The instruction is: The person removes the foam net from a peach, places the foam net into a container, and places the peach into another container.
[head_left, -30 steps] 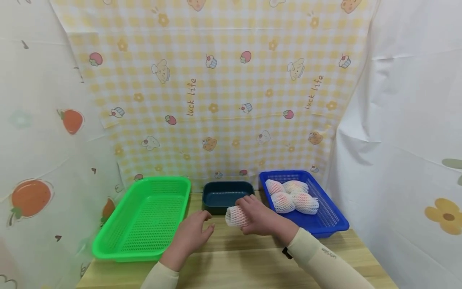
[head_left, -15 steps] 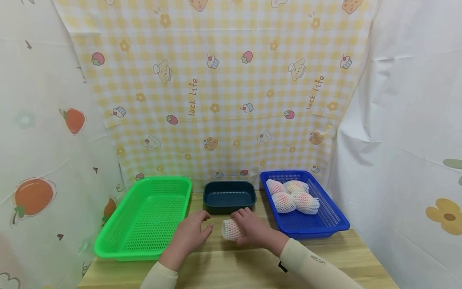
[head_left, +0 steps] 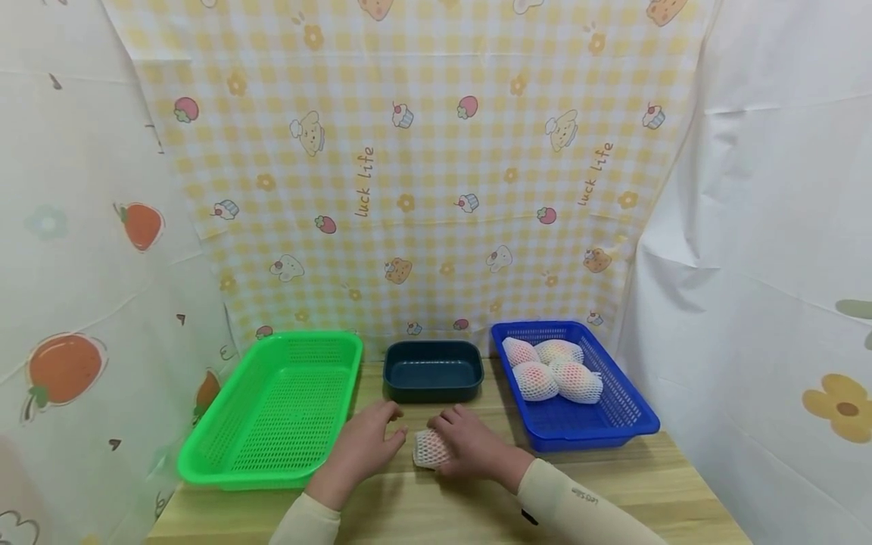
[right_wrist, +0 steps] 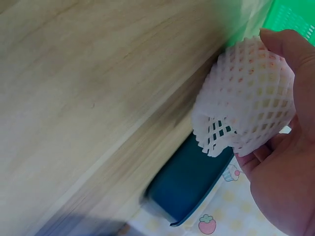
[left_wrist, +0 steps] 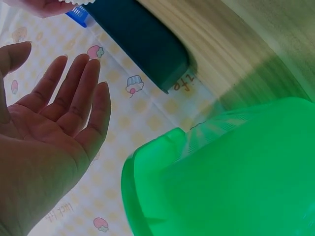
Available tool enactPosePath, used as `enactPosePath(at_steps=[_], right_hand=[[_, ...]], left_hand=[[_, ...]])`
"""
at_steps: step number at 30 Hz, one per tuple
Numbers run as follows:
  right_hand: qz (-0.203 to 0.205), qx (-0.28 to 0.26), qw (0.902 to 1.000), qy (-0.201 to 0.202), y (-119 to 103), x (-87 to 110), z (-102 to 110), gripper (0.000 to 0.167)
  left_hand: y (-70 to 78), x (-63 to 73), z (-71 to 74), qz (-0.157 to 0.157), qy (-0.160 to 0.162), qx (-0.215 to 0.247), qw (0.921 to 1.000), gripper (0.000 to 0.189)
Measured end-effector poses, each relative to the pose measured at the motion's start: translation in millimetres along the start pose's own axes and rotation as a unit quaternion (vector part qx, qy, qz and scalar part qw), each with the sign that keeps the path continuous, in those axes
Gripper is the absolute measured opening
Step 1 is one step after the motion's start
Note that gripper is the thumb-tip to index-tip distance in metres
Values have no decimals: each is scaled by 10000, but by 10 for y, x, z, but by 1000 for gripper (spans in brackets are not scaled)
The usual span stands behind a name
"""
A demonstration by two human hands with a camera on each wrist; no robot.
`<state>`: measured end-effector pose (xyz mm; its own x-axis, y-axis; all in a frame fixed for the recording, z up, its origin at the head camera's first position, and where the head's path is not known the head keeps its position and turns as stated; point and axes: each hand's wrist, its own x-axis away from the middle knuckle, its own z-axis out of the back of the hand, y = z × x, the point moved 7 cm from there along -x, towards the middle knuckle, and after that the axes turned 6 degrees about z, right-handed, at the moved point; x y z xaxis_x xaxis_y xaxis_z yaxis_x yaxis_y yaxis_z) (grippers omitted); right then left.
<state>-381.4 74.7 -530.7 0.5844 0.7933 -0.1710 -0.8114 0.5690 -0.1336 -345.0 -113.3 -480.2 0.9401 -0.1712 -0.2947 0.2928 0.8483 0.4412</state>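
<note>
My right hand [head_left: 475, 448] grips a fruit in a white foam net sleeve [head_left: 429, 450], low over the front middle of the table. In the right wrist view, thumb and fingers curl round the foam net sleeve [right_wrist: 248, 91]; red and yellow skin shows through the mesh, and one end of the sleeve gapes. To the left, my left hand [head_left: 361, 448] holds nothing, its fingers loosely bent toward the fruit. The left wrist view shows that hand [left_wrist: 54, 123] palm up beside the green basket [left_wrist: 129, 196]. Several more net-wrapped fruits [head_left: 577, 381] lie in the blue basket [head_left: 579, 437].
A dark teal tray [head_left: 433, 395] stands at the back middle, between the two baskets. The green basket [head_left: 238, 478] at left holds nothing. Wooden tabletop [head_left: 436, 515] stretches in front, and a checked cloth [head_left: 436, 250] hangs behind.
My right hand has brought the net-wrapped fruit toward me and slightly left, down from in front of the teal tray. The left hand has barely moved.
</note>
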Motion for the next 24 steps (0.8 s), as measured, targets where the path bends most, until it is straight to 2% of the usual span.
enactPosePath(at_steps=[8, 13, 17, 21, 24], right_hand=[[-17, 16, 10000, -24, -21, 3, 1, 77], [42, 176, 9998, 70, -39, 8, 3, 82], [-5, 213, 9997, 153, -21, 18, 29, 86], [-296, -196, 9992, 204, 52, 42, 101, 92], [-455, -742, 9955, 371, 105, 74, 182, 95]], left_hand=[[-20, 3, -15, 42, -12, 65, 10000, 23], [-16, 11, -48, -130, -111, 201, 9997, 24], [-22, 17, -93, -296, -377, 632, 9968, 30], [-54, 21, -143, -374, -692, 1183, 9899, 38], [-91, 18, -184, -408, -817, 1357, 9865, 42]])
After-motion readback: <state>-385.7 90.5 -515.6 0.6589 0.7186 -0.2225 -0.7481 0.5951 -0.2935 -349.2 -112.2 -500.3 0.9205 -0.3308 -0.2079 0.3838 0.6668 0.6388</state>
